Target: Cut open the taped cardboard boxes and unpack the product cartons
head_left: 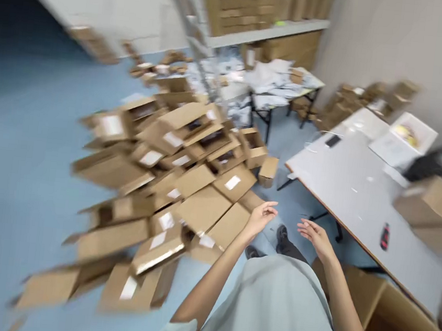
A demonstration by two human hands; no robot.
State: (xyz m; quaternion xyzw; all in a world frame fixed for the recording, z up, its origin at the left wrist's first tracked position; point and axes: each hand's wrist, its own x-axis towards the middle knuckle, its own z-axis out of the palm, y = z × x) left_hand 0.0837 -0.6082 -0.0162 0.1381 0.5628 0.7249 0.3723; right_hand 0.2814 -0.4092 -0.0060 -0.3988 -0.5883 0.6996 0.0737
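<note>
My left hand is held out in front of my body with nothing in it, its fingers partly bent and apart. It is nearest to a heap of cardboard boxes on the floor, without touching them. My right hand is also empty, fingers loosely stretched towards the left hand, close to the edge of a white table. A gap separates the two hands. On the table lie a red and black tool, its kind blurred, and a dark flat object like a phone.
A large open carton stands at my right side, under the table edge. The table also bears a white box and a brown carton. Farther back, a second table is covered in white packets, below a shelf of boxes.
</note>
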